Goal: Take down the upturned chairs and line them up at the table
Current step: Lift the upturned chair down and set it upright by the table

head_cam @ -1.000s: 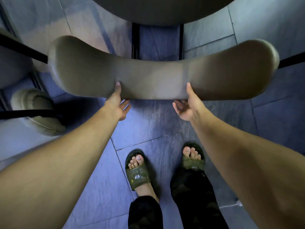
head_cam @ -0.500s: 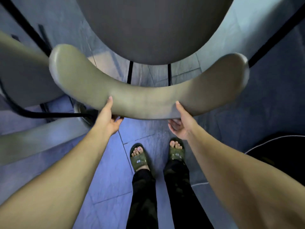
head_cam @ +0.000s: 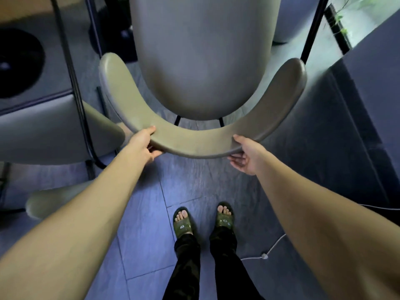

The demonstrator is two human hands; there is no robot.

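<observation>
Both hands hold the curved, olive-grey padded backrest (head_cam: 194,146) of an upholstered chair with thin black metal legs. The left hand (head_cam: 144,144) grips the backrest's near edge left of centre, thumb lying on top and fingers curled beneath. The right hand (head_cam: 244,154) grips right of centre in the same way, thumb on the upper face, fingers tucked under the rim. The backrest arcs away from the hands on both sides, wrapping around the rounded grey seat (head_cam: 201,61), which lies just beyond the hands. A second, matching grey chair (head_cam: 43,126) stands just to the left, its seat edge close beside the left wrist. Below, two feet in green slide sandals (head_cam: 183,224) stand on the bluish tiled floor (head_cam: 140,234), with a thin white cord (head_cam: 266,254) lying to the right.

Compared with half a second ago, the seat shows far more of its length and the backrest curves more deeply around it; the hands keep the same grip spots
</observation>
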